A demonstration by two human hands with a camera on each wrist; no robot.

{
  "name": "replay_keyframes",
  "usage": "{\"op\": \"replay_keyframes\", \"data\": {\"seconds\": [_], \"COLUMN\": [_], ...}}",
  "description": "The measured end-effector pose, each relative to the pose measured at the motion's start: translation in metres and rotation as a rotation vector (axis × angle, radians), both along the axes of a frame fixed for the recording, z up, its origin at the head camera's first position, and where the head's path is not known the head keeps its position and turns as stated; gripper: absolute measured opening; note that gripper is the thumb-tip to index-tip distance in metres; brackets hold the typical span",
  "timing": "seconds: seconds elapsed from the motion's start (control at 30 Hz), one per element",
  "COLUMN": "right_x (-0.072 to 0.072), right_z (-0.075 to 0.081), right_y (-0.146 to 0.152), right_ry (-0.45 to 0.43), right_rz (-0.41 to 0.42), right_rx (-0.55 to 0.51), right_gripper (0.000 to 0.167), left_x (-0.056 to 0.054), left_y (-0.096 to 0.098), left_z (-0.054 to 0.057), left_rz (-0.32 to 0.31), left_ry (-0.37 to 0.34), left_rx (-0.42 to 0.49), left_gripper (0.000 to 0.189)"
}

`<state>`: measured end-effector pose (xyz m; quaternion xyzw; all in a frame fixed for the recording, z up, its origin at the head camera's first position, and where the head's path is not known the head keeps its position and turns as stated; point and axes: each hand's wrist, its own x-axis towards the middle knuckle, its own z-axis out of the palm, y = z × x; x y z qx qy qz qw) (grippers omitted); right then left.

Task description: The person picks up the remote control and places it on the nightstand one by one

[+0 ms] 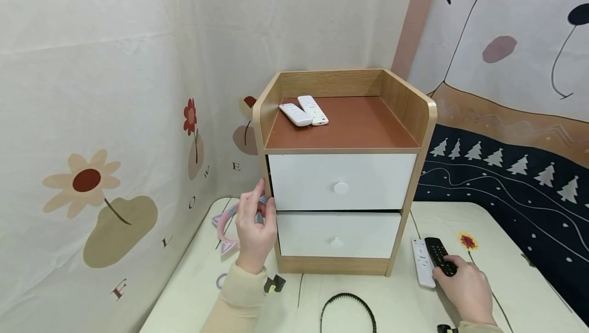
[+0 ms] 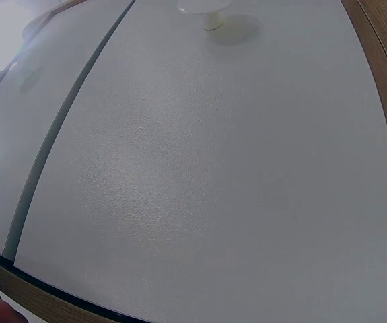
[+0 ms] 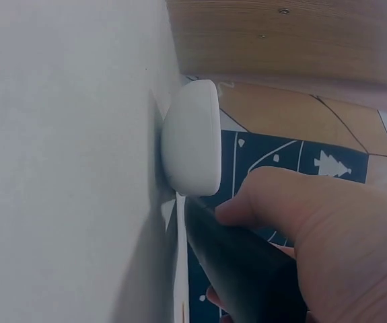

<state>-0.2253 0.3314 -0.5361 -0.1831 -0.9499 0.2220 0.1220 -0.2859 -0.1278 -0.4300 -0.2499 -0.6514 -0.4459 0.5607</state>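
Note:
My right hand (image 1: 467,289) grips a black remote control (image 1: 439,253) with thumb and fingers, on the table at the right. Directly left of it lies a white remote control (image 1: 422,264); its rounded end also shows in the right wrist view. My left hand (image 1: 257,228) rests at the left side of a small wooden cabinet (image 1: 333,265), its fingers loosely bent at the edge. The cabinet has two white drawers, an upper one (image 1: 303,182) and a lower one (image 1: 303,236), each with a round knob. Two white remote controls (image 1: 313,110) lie on its brown top, one overlapping the other.
A pink and purple cat-ear headband (image 1: 225,228) lies left of the cabinet, partly behind my left hand. Near the front, a black toothed headband (image 1: 347,296) lies on the table. A small purple ring (image 1: 221,281) is by my left sleeve. Patterned fabric walls stand behind.

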Motion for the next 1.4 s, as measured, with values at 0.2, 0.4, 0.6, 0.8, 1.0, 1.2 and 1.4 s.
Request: {"op": "replay_keyframes", "data": {"seconds": [0.2, 0.4, 0.6, 0.8, 1.0, 1.2, 1.4], "right_x": [0.001, 0.002, 0.004, 0.010, 0.017, 0.026, 0.032], "right_z": [0.001, 0.003, 0.007, 0.020, 0.038, 0.059, 0.078], "right_y": [-0.003, -0.007, -0.013, -0.022, -0.036, -0.050, -0.064], "right_ry": [0.035, 0.072, 0.125, 0.264, 0.524, 0.809, 1.070], "right_rz": [-0.014, -0.030, -0.029, -0.034, -0.021, 0.017, 0.071], "right_rx": [-0.007, -0.003, -0.004, -0.036, 0.007, 0.023, -0.043], "right_gripper": [0.059, 0.058, 0.056, 0.052, 0.046, 0.045, 0.049], "left_x": [0.000, 0.001, 0.001, 0.001, 0.000, 0.000, -0.001], "left_y": [0.000, -0.001, -0.001, 0.000, 0.000, 0.001, 0.001], "left_z": [0.000, -0.001, -0.001, -0.001, -0.001, -0.001, -0.001], "left_rz": [0.005, 0.007, 0.009, -0.005, 0.005, 0.001, 0.001], "left_ry": [-0.002, -0.005, 0.003, 0.001, 0.008, 0.008, 0.010], "left_rx": [-0.004, -0.009, -0.010, -0.014, -0.011, -0.006, -0.003], "left_gripper": [0.056, 0.056, 0.056, 0.057, 0.056, 0.056, 0.056]}}
